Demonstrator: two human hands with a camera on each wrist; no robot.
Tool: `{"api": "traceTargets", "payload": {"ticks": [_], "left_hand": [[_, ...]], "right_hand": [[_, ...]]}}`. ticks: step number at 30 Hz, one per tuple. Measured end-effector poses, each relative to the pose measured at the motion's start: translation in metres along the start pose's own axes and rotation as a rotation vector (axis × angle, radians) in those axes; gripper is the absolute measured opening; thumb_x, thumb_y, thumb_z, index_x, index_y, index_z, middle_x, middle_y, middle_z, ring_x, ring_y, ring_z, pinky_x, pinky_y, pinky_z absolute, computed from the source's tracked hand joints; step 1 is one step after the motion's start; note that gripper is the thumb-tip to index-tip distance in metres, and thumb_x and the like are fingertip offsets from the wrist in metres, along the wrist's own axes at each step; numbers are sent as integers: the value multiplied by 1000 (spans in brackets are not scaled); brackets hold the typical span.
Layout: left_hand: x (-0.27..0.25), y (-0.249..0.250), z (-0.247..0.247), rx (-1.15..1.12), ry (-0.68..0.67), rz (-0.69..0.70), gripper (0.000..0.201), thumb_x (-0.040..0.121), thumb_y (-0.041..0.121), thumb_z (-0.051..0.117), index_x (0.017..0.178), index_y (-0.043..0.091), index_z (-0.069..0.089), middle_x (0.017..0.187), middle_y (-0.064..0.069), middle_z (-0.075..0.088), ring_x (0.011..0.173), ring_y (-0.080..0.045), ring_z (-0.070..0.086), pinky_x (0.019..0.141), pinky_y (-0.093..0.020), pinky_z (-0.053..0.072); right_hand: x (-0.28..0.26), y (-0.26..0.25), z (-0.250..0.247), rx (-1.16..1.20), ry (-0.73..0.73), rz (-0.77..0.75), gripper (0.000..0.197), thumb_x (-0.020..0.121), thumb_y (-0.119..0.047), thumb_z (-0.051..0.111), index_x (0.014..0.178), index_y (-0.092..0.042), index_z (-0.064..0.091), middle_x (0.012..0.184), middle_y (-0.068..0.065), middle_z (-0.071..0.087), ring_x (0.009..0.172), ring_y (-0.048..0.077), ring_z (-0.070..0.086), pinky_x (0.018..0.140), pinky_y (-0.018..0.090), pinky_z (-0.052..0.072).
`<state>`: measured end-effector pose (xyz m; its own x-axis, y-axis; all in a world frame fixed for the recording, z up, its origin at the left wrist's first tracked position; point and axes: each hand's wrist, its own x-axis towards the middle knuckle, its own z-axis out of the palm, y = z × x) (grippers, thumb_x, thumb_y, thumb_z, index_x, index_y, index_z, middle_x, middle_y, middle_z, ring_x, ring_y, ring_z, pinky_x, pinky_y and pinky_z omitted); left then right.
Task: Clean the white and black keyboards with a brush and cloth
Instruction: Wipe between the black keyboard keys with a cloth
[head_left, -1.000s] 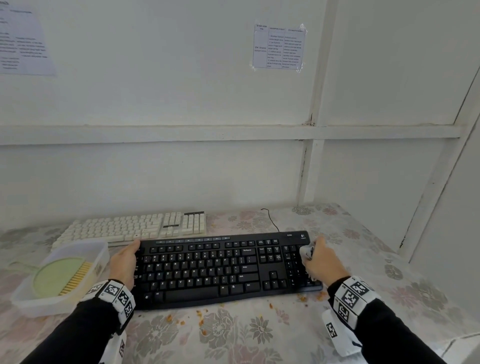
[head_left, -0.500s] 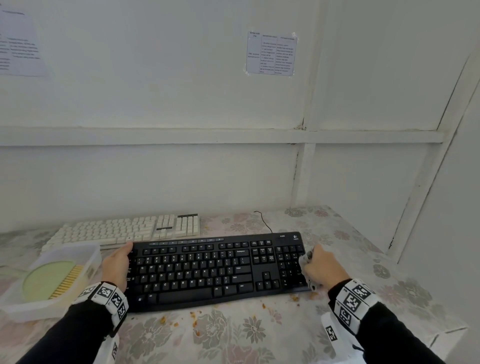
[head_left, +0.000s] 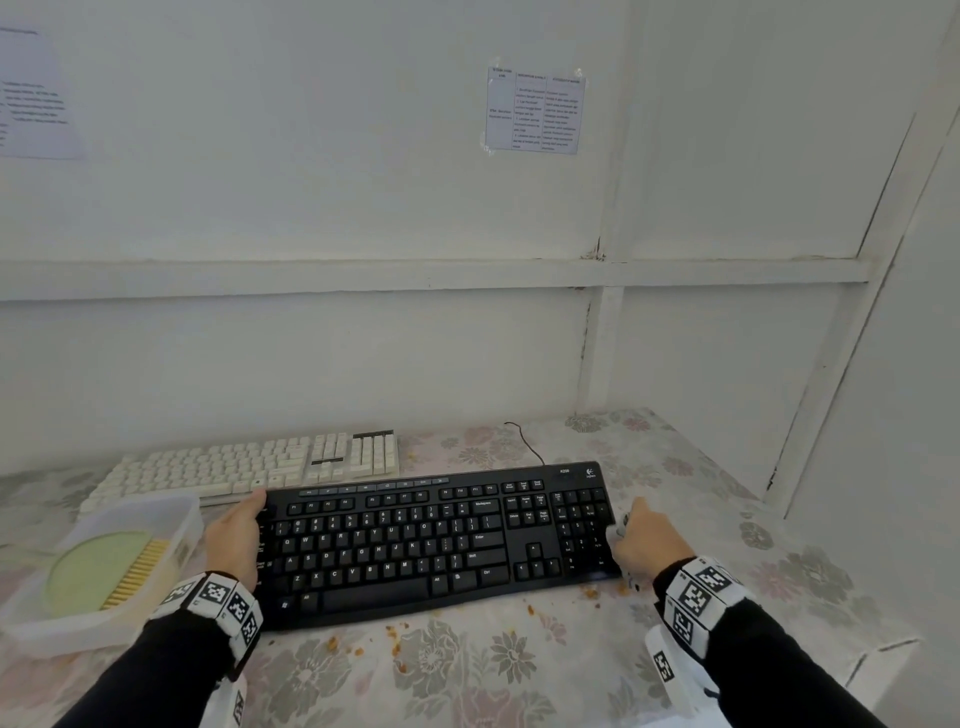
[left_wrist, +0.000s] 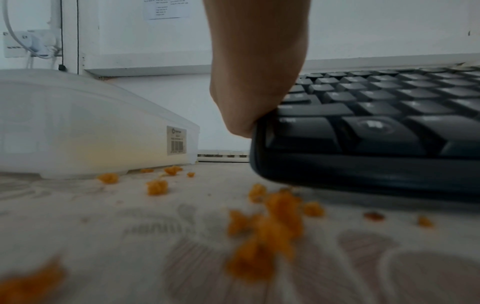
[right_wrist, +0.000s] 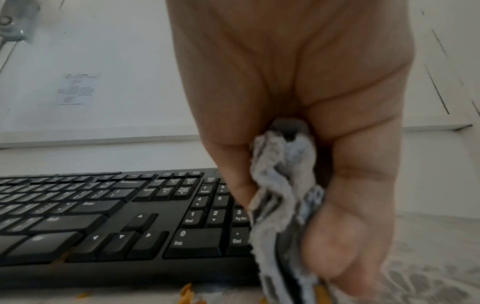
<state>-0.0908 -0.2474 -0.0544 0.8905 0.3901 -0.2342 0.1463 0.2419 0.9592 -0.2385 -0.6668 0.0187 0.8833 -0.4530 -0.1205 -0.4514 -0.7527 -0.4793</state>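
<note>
The black keyboard (head_left: 436, 540) now lies farther toward the desk's (head_left: 727, 499) right edge than it did 1 second ago, and its back edge has drawn away from the white keyboard (head_left: 249, 462), which sits untouched at the back-left of the desk. The left hand (head_left: 234, 540) grips the black keyboard's left end, thumb on top and fingers apparently under the edge; in the left wrist view that end sits slightly raised off the desk. The right hand (head_left: 649, 540) is clenched around a bunched cloth (right_wrist: 283, 197) and presses against the keyboard's right end beside the number pad. Orange crumbs (left_wrist: 270, 222) lie scattered along the desk's front edge, in front of and beside the keyboard. At the desk's left edge a clear tub (head_left: 130, 525) holds the green brush (head_left: 114, 566), unused. The shift suggests the person is repositioning or tipping the black keyboard to shake debris loose or to wipe its sides. Judging from the crumbs, the desk remains dirty, and the white keyboard probably awaits its turn.
</note>
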Motion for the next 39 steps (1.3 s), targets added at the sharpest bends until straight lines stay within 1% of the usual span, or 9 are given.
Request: {"api": "traceTargets", "payload": {"ticks": [3,8,11,17,23,28,32,35,39], "left_hand": [[-4,1,0,-2,-6,5,48,93,38,57,129,7,59,126,-13,62,117,-32,58,107,-50,40],[-10,4,1,-30,-16,6,51,91,39,60,130,6,57,131,-12,60,121,-31,55,108,-50,38],[-6,1,-2,-32,-32,-27,56,84,46,62,128,12,60,129,-9,62,119,-29,57,107,-50,39],[-5,3,-1,-26,-28,-38,55,86,44,62,130,10,59,133,-10,59,123,-30,54,108,-51,37],[-13,6,0,-10,-31,-28,52,92,39,58,133,7,55,137,-11,55,127,-29,51,111,-48,35],[-18,8,2,8,-34,-34,51,93,39,57,134,10,55,137,-9,55,128,-29,50,111,-48,34],[-13,5,-1,-11,-34,-39,55,85,48,61,128,13,60,132,-10,60,122,-30,55,108,-51,38],[-16,9,1,-17,-24,-41,51,91,41,59,132,10,57,134,-10,57,126,-30,52,110,-49,35],[-15,8,3,-20,-17,-7,44,95,32,56,130,5,57,131,-13,59,122,-31,54,109,-50,37]], "right_hand": [[-8,2,-4,-119,-96,30,31,94,-22,46,118,-3,41,114,11,55,87,18,46,72,22,37],[-18,-2,-14,-196,-127,16,10,92,-22,48,91,-12,47,87,0,50,85,17,49,63,19,39],[-23,-12,-11,-185,-106,-99,5,85,-19,54,88,-21,50,88,-5,55,85,13,55,69,19,44],[-25,-26,14,-262,-163,-318,29,75,-3,61,83,-31,59,89,-10,55,83,8,52,58,11,38],[-19,-4,-1,-188,-96,-120,27,79,2,59,93,-21,64,92,-3,62,76,9,55,60,16,42],[-22,6,-18,-172,11,-19,20,82,-8,54,96,-18,63,79,-7,58,70,9,53,56,15,40],[-29,-27,-4,-147,-118,-248,26,78,-6,57,96,-22,67,94,-7,64,86,9,60,73,19,53],[-43,-63,21,-165,-202,-444,26,78,-9,59,97,-24,68,87,-10,61,84,8,60,74,22,54],[-49,-77,50,-201,-259,-462,26,78,-13,58,98,-27,68,104,-4,63,88,13,59,69,26,48]]}}
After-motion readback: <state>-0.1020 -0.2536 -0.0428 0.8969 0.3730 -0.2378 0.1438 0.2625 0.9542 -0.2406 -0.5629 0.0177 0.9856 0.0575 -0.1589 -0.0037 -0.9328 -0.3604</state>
